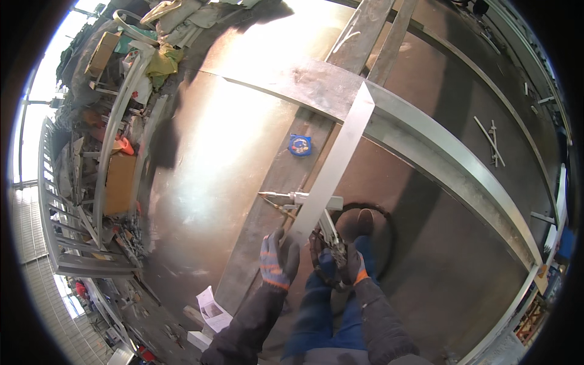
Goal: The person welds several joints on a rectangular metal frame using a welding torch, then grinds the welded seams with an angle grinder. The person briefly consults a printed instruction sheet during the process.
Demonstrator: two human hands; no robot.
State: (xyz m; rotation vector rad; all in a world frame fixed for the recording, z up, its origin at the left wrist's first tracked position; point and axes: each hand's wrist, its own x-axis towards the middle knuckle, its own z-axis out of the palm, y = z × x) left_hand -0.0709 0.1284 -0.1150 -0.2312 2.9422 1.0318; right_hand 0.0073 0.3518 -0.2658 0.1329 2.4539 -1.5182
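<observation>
Head view: two gloved hands at a metal workpiece, seen from above.
Flat bar: pale metal, running obliquely, its upper end at the long curved-looking beam, its lower end just beside the left hand.
Left hand: grey glove with orange bands, open, fingers extended, thumb apart; contact with the bar cannot be told.
Right hand: dark glove with orange cuff, fingers curled around the lower part of a clamp-like metal tool.
Clamp-like tool: jointed, grey, partly hidden behind the flat bar, pointed end to its left.
Tape measure: blue case, on a wide dark strip.
Paper: white sheet, near the left forearm.
</observation>
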